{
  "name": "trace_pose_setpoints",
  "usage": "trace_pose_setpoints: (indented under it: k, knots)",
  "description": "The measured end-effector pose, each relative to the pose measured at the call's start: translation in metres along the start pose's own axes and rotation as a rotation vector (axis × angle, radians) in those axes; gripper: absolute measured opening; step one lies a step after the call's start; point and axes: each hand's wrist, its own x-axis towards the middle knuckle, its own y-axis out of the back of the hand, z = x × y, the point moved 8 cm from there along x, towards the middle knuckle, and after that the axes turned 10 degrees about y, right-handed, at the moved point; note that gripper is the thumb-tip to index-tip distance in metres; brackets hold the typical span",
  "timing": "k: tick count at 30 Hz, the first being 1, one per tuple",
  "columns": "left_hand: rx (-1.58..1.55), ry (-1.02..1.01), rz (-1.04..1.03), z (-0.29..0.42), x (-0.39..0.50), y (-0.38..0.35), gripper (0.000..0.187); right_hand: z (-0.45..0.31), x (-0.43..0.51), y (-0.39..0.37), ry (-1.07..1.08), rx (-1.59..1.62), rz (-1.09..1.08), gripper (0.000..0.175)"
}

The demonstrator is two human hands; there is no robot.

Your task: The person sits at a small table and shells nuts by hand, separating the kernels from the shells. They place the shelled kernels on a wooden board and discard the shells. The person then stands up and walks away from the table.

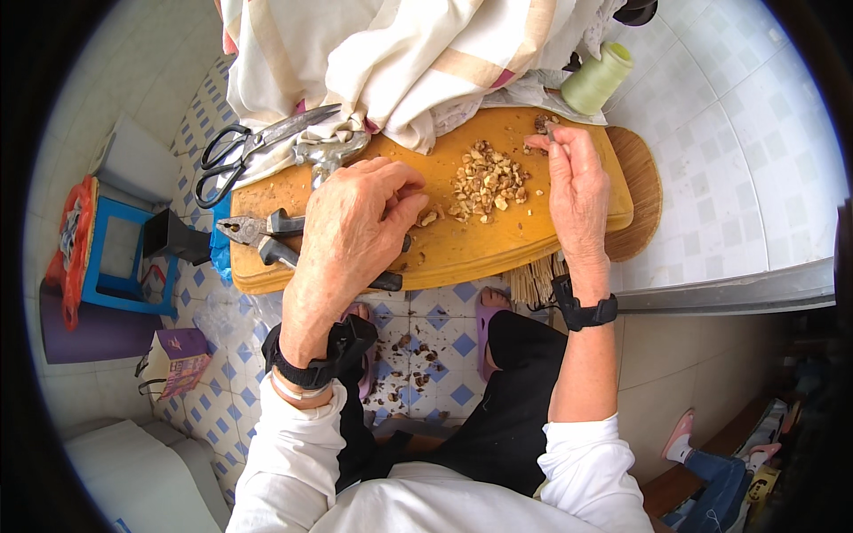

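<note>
My left hand (360,223) hovers over the left half of a yellow wooden board (493,246), fingers curled in. Whether it holds anything is hidden. Walnut bits (430,216) lie by its fingertips. Combination pliers (246,230) with dark handles rest partly beneath it, beside a metal hammer head (325,154). My right hand (578,183), at the board's right, pinches a small thin grey piece (550,135) between thumb and fingers. Dark walnut fragments (541,122) lie just beyond it. Between the hands is a heap of broken walnut kernels (490,178).
Black-handled scissors (250,143) lie on bunched white cloth (400,60) at the back left. A pale green thread cone (596,78) stands back right, near the tiled wall (713,146). Shell debris (420,380) litters the floor. A blue stool (120,256) stands left; another person's leg (710,476) shows lower right.
</note>
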Motion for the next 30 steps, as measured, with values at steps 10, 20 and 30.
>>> trace_pose_setpoints:
  k: [10,20,30]
  knots:
    - [0.018,-0.004,-0.004,-0.001,0.001,-0.001,0.012,0.005,-0.003,0.006,-0.043,0.204,0.084,0.007]
    - [0.017,-0.002,-0.007,0.002,0.001,0.0,0.013,0.01,-0.007,0.008,-0.11,0.288,0.087,0.007]
    - [0.056,0.026,-0.054,0.0,0.001,-0.002,0.017,0.003,-0.005,0.018,-0.064,0.242,0.126,0.008]
